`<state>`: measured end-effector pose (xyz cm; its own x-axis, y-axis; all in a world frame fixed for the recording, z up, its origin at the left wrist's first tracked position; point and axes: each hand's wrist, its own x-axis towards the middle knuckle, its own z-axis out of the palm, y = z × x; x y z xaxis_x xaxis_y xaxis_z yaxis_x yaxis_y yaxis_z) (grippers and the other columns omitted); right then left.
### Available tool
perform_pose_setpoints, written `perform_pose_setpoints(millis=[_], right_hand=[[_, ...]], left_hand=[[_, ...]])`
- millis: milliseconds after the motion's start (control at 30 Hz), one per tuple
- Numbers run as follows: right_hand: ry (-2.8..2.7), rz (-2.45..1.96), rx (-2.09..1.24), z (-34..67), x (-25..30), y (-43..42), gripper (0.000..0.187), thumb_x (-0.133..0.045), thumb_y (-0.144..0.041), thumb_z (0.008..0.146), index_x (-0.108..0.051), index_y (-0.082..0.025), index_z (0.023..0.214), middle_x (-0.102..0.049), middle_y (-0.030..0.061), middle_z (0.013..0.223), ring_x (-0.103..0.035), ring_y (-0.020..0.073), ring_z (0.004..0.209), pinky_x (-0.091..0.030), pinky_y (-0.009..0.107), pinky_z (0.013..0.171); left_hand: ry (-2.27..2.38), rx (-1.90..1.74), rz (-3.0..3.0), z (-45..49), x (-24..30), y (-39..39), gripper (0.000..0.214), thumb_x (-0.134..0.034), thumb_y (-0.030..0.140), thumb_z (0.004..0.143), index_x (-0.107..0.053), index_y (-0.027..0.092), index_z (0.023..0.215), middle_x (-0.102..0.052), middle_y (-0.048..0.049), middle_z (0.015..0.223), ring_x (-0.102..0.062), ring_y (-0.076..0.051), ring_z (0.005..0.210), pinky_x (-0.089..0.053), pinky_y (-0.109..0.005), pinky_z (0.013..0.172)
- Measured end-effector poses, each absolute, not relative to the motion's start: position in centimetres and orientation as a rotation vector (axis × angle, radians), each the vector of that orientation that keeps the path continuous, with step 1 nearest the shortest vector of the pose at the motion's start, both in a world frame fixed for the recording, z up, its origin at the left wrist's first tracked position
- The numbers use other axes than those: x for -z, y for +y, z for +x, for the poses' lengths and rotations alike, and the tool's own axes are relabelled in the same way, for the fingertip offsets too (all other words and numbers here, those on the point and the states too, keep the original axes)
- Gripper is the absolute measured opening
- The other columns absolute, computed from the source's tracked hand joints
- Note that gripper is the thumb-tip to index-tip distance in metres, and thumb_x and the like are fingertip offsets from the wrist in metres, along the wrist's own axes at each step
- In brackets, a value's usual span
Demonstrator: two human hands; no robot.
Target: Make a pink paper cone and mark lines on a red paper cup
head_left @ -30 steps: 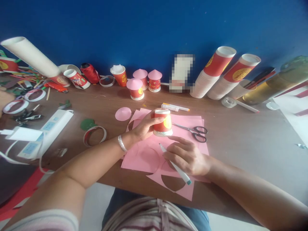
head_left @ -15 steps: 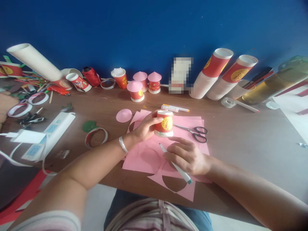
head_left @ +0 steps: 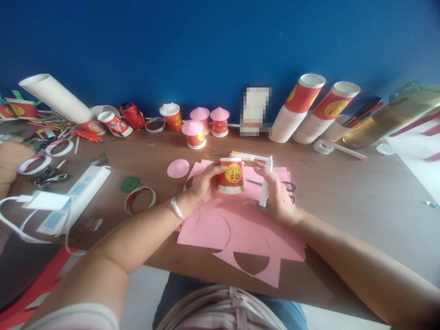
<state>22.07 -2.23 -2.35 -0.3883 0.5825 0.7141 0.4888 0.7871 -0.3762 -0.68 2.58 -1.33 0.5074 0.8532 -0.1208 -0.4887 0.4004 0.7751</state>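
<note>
My left hand (head_left: 206, 184) grips a red paper cup (head_left: 231, 181), wider white end down, with a gold emblem and green marks along its white band. To its right, my right hand (head_left: 280, 195) holds a white marker (head_left: 265, 187) nearly upright, teal at its ends, between thumb and fingers. Both hands are above pink paper sheets (head_left: 209, 229) with round cut-outs. Black-handled scissors (head_left: 290, 186) lie partly hidden behind my right hand. Beyond the cup are more markers (head_left: 247, 156), and a pink paper disc (head_left: 178, 168) rests to the left.
Cups with pink cone tops (head_left: 193, 133) stand near the blue wall, with tilted cup stacks (head_left: 305, 103) to the right. A tape roll (head_left: 140, 200) and a power strip (head_left: 74, 199) lie left. Another person's hand (head_left: 15, 153) is at the far left edge.
My right hand has risen from below the cup to its right side, turning the marker from slanted to nearly upright. The cup stays in my left hand. The other person's hand has shifted.
</note>
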Motion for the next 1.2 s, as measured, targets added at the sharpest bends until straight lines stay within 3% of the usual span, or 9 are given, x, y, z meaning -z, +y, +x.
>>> perform_pose_setpoints(millis=[133, 333, 500, 633, 800, 933, 1200], right_hand=[[-2.087, -0.754, -0.187, 21.8, 2.4, -1.9, 0.091, -0.076, -0.040, 0.097, -0.022, -0.026, 0.168, -0.047, 0.0188, 0.166, -0.045, 0.0347, 0.157, -0.048, 0.061, 0.123], [-2.109, -0.807, -0.167, 21.9, 2.4, -1.9, 0.086, -0.075, -0.035, 0.096, -0.027, -0.023, 0.166, -0.055, 0.0199, 0.160, -0.055, 0.0365, 0.149, -0.052, 0.062, 0.118], [-2.036, -0.855, -0.026, 22.0, 2.3, -1.7, 0.082, -0.076, -0.035, 0.095, -0.032, -0.024, 0.163, -0.060, 0.0203, 0.154, -0.058, 0.0390, 0.145, -0.054, 0.063, 0.114], [-2.077, -0.881, 0.053, 21.9, 2.7, -1.7, 0.088, -0.076, -0.033, 0.093, -0.027, -0.025, 0.166, -0.060, 0.0199, 0.155, -0.058, 0.0400, 0.143, -0.055, 0.064, 0.110], [-2.100, -0.819, 0.005, 22.0, 2.8, -1.8, 0.092, -0.074, -0.039, 0.097, -0.019, -0.025, 0.170, -0.055, 0.0186, 0.160, -0.055, 0.0377, 0.147, -0.053, 0.062, 0.115], [-2.035, -0.824, -0.030, 22.1, 2.6, -1.7, 0.093, -0.072, -0.048, 0.099, -0.017, -0.027, 0.170, -0.057, 0.0188, 0.158, -0.060, 0.0373, 0.143, -0.054, 0.061, 0.114], [-2.012, -0.795, -0.179, 22.0, 3.5, -1.5, 0.089, -0.073, -0.046, 0.099, -0.023, -0.026, 0.169, -0.065, 0.0181, 0.146, -0.070, 0.0315, 0.126, -0.062, 0.051, 0.102]], left_hand=[[0.529, -0.870, 0.762, -0.5, 1.6, 2.6, 0.034, -0.080, 0.034, 0.081, -0.078, 0.015, 0.110, -0.081, -0.0129, 0.110, -0.073, -0.035, 0.115, -0.054, -0.046, 0.102], [0.449, -0.795, 0.834, -0.4, 1.5, 2.6, 0.043, -0.083, 0.039, 0.081, -0.077, 0.017, 0.117, -0.079, -0.0134, 0.119, -0.070, -0.037, 0.121, -0.053, -0.046, 0.103], [0.468, -0.913, 0.963, -0.2, 1.7, 2.3, 0.042, -0.077, 0.049, 0.092, -0.073, 0.021, 0.123, -0.074, -0.0115, 0.128, -0.067, -0.032, 0.126, -0.052, -0.041, 0.102], [0.539, -0.903, 1.064, 0.0, 2.1, 2.1, 0.055, -0.088, 0.049, 0.083, -0.068, 0.022, 0.126, -0.069, -0.0117, 0.133, -0.065, -0.031, 0.123, -0.054, -0.040, 0.098], [0.657, -0.896, 1.065, -0.1, 2.0, 2.1, 0.053, -0.094, 0.033, 0.077, -0.066, 0.022, 0.120, -0.072, -0.0075, 0.120, -0.068, -0.025, 0.109, -0.055, -0.035, 0.088], [0.592, -0.877, 0.976, -0.3, 1.6, 2.3, 0.043, -0.089, 0.039, 0.080, -0.070, 0.018, 0.113, -0.076, -0.0088, 0.109, -0.071, -0.027, 0.105, -0.054, -0.036, 0.088], [0.570, -0.876, 0.870, -0.3, 0.7, 2.0, 0.036, -0.083, 0.038, 0.077, -0.075, 0.017, 0.106, -0.078, -0.0094, 0.102, -0.073, -0.030, 0.106, -0.056, -0.043, 0.095]])
